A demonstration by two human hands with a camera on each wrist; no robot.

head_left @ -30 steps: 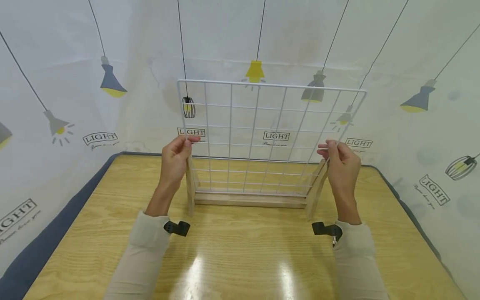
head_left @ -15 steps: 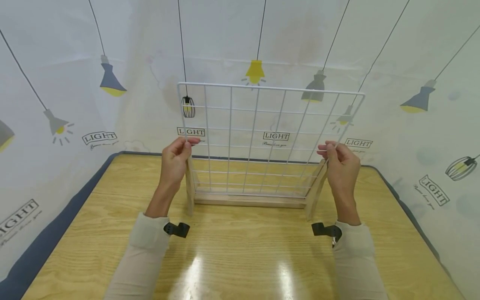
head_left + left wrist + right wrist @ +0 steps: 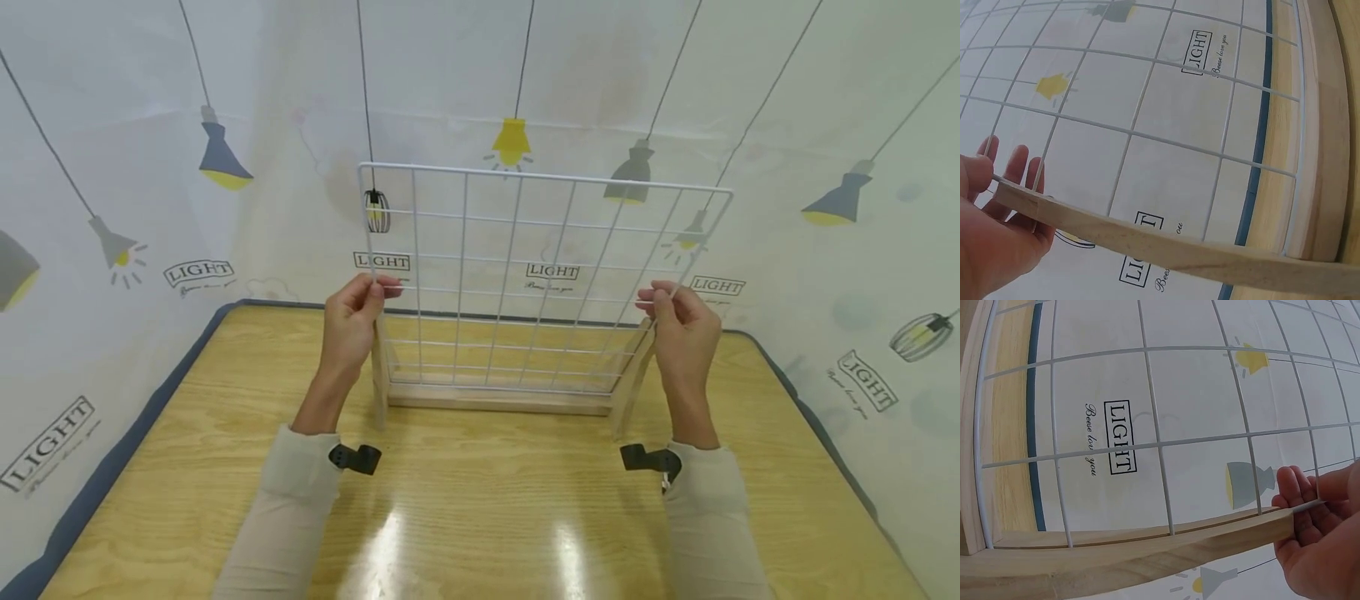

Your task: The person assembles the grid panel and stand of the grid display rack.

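A white wire grid panel [image 3: 517, 221] stands tilted in a wooden stand with a low crossbar [image 3: 498, 400] and two side posts. My left hand [image 3: 352, 321] pinches the panel's left edge between thumb and fingers, just above the left post [image 3: 1116, 231]. On the opposite edge my right hand [image 3: 684, 329] pinches the wire above the right post [image 3: 1210, 550]. Fingertips of both hands reach behind the wires. The panel's bottom wire lies along the crossbar; whether it sits in a groove I cannot tell.
The stand is on a wood-grain table [image 3: 465, 500] with a dark blue edge. Behind and at both sides hangs a pale sheet [image 3: 450, 67] printed with lamps. Each wrist carries a black camera mount [image 3: 356, 458].
The panel's top edge dips slightly, then stays nearly level with that. Both hands keep their hold at the sides; the head view shifts a little.
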